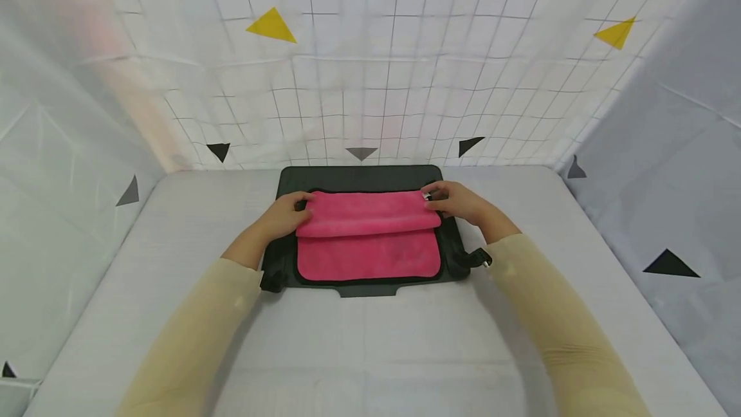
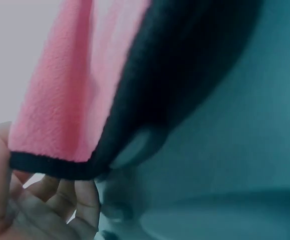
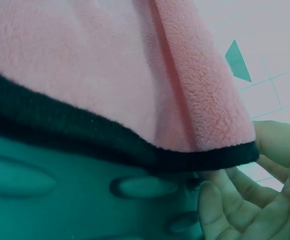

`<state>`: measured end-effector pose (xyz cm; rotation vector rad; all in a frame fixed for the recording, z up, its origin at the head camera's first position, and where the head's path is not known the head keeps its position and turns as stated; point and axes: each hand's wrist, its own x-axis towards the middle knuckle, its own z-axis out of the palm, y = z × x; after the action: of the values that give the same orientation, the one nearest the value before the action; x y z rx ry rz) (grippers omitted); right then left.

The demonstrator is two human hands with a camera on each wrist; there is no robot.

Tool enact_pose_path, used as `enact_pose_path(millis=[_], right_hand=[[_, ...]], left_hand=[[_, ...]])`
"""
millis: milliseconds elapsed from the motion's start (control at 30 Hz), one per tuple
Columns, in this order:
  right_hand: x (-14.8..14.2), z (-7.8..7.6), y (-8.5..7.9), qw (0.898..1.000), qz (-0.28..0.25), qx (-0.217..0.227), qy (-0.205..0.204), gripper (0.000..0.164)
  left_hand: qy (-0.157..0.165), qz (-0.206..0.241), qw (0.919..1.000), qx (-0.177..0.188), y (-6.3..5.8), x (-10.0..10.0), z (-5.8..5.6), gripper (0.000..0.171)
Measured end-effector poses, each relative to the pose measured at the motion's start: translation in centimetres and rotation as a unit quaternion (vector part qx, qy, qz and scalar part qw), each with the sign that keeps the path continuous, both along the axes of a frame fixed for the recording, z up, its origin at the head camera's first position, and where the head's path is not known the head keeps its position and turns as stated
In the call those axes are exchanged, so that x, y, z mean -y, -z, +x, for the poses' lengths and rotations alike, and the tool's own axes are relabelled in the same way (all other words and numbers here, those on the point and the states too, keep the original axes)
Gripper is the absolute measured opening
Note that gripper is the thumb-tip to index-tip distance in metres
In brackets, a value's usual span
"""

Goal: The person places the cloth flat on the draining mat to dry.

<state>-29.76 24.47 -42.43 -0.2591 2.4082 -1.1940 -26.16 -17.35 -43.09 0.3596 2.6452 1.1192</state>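
Observation:
A fluffy pink cloth (image 1: 368, 255) with black edging lies on a dark board (image 1: 359, 178) in the head view. Its far part is folded over toward the person, making a raised band across the middle. My left hand (image 1: 285, 214) pinches the left end of that fold, thumb nearer the person. At the right end my right hand (image 1: 457, 201) holds the fold the same way, with a small pale patch showing at its fingertips. Up close, the cloth's black border (image 2: 49, 165) runs between left thumb and fingers; the right wrist view has the border (image 3: 210, 159) between right thumb and fingers.
Oval slots (image 3: 145, 186) mark the board's surface, and a short tab (image 1: 367, 291) juts from its near edge. Black wrist devices (image 1: 476, 258) sit by both sleeves. The white table (image 1: 365, 346) is walled by white sheets with yellow and black triangles (image 1: 272, 26).

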Motion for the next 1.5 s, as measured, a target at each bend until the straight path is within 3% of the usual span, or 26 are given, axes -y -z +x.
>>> enact_pose_path(millis=[167,533,800,1233,1500], right_hand=[[0.3,0.0,-0.2,1.0,-0.006,-0.011,0.01,0.045],[0.1,-1.2,-1.2,0.996,0.006,-0.065,0.059,0.046],[0.6,-2.1,-1.2,0.991,-0.046,-0.087,0.088,0.049],[1.2,-3.6,1.1,0.991,-0.036,-0.067,0.112,0.051],[1.6,-3.6,1.0,0.991,-0.004,-0.08,0.104,0.051]], left_hand=[[-0.004,-0.004,0.9999,-0.013,0.1,-0.2,-0.2,0.043],[-0.045,0.015,0.9965,-0.068,-1.2,-0.4,-1.1,0.047],[-0.06,0.036,0.9948,-0.074,-0.6,-0.6,-2.2,0.057],[-0.052,-0.024,0.9971,-0.05,0.0,-1.1,-3.2,0.062],[-0.041,-0.059,0.9964,-0.046,-0.4,-1.7,-3.4,0.063]])
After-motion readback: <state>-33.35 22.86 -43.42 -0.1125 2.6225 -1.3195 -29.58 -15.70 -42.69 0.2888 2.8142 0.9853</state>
